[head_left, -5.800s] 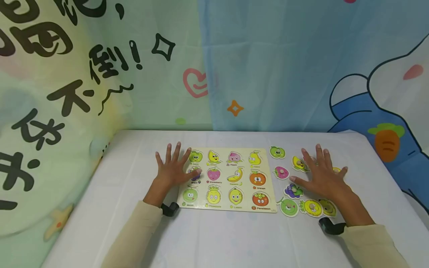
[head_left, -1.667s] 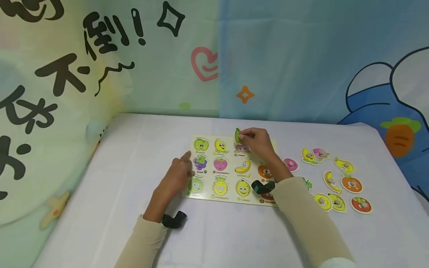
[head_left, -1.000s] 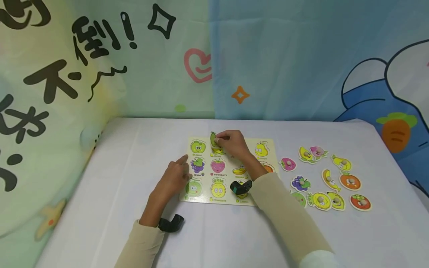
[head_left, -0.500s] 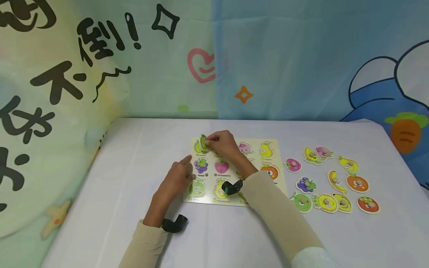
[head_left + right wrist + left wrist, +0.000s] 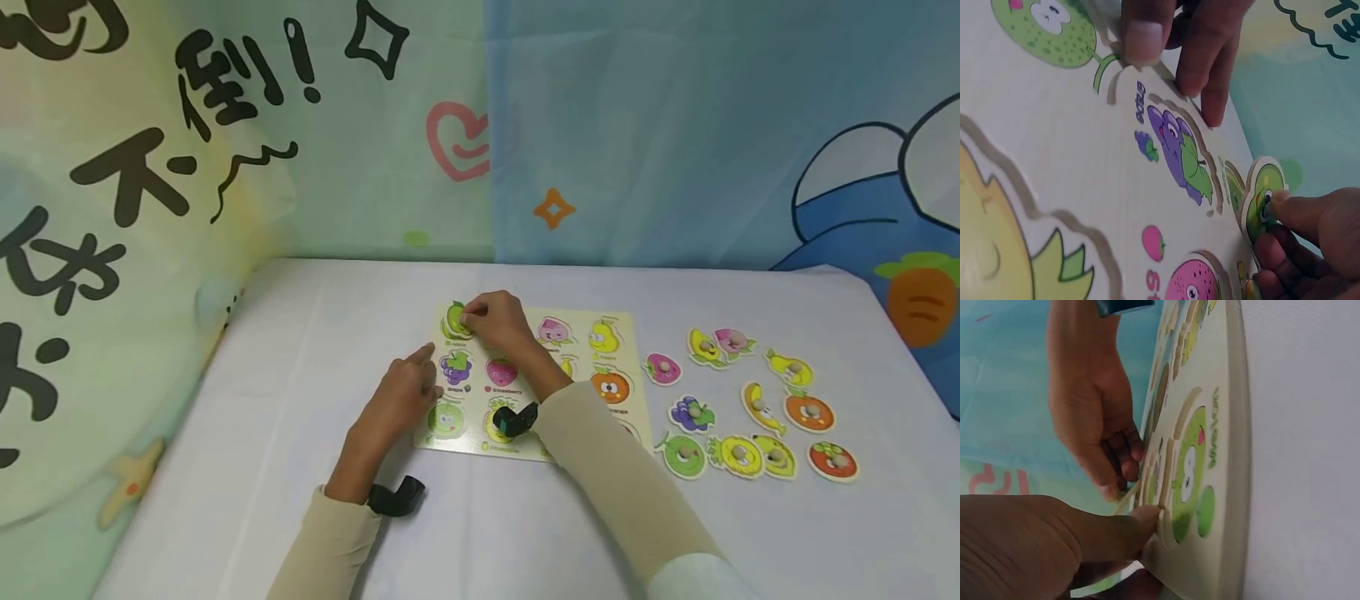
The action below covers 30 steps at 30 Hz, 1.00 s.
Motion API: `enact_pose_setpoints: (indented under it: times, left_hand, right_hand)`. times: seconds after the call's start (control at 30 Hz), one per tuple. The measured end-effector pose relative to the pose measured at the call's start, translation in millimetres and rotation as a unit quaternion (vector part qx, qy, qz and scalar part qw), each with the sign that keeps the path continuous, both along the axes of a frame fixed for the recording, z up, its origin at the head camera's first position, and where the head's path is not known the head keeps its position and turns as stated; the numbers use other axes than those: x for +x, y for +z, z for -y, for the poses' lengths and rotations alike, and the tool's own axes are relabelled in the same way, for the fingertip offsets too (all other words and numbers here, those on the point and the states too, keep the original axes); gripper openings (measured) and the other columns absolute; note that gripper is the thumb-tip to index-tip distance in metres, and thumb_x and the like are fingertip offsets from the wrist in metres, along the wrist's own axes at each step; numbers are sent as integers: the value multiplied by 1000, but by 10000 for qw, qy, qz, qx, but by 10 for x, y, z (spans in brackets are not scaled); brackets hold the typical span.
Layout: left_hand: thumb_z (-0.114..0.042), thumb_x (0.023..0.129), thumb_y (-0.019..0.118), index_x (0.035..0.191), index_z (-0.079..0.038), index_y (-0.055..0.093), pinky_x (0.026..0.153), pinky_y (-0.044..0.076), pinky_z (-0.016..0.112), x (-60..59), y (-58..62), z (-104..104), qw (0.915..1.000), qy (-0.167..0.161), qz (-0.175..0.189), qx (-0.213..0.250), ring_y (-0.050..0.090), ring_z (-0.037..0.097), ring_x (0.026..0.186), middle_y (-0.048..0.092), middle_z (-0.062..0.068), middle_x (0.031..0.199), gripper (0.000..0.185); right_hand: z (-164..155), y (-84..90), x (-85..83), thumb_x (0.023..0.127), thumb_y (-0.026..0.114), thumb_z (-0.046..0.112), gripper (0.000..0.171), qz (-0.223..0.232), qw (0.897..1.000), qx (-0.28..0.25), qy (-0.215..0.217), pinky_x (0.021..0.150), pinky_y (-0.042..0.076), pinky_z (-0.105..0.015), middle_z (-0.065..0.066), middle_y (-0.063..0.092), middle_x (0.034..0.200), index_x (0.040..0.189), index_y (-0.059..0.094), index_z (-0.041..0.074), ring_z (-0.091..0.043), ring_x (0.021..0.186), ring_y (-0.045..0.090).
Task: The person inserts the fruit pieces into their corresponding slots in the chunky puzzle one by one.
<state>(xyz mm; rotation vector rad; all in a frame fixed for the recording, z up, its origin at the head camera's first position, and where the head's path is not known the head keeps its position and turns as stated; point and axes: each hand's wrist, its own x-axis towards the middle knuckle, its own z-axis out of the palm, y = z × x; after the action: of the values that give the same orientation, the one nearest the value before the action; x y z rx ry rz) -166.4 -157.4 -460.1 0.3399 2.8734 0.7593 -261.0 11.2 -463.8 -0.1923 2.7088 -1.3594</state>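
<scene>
A cream wooden fruit puzzle board (image 5: 474, 404) with printed, recessed fruit shapes lies flat on the table. My right hand (image 5: 506, 325) pinches a green apple puzzle piece (image 5: 1263, 203) by thumb and fingers. In the head view the piece is over the apple picture at the board's top-left corner; in the right wrist view it stands tilted there. My left hand (image 5: 401, 392) holds the board's left edge, its thumb (image 5: 1141, 519) on the top near the melon picture and its fingers along the side. My right hand and forearm hide part of the board's middle.
Loose fruit pieces with knobs lie right of the board, among them a strawberry (image 5: 663, 369), grapes (image 5: 692, 414), a melon (image 5: 682, 456), a banana (image 5: 762, 408), an orange (image 5: 810, 412) and a persimmon (image 5: 832, 461). A printed curtain (image 5: 637, 150) hangs behind the white table (image 5: 480, 533).
From hands spread flat, my right hand took up the apple piece and carried it leftward across the board to the apple picture. My left hand moved onto the board's left edge.
</scene>
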Motion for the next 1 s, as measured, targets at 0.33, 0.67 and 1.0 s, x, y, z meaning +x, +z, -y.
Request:
enact_pose_setpoints:
  times: [0.33,0.67,1.0]
  left_hand:
    - [-5,85,75,104,5,69,97,46,40,11,2,-3,9999,-6,11,-108,53,41,119,41,16,149,22]
    - [-5,85,74,88,3,68,95,46,42,-24,22,-27,9996,-202,-134,-140,57,42,111,43,18,147,11]
    - [-5,86,74,85,1,66,94,47,42,-20,15,-3,9999,-102,6,-65,55,43,116,41,19,148,10]
  right_hand:
    - [111,40,8,90,70,12,11,15,9986,511,101,78,50,-35,-6,71,91,94,77,4,-21,85,63]
    - [165,62,15,92,68,10,10,-66,9963,850,-61,77,51,-36,-7,68,93,88,75,4,-21,82,62]
    - [223,8,36,95,62,10,16,-171,9931,1134,235,87,47,-37,-9,66,103,103,74,2,-22,95,59]
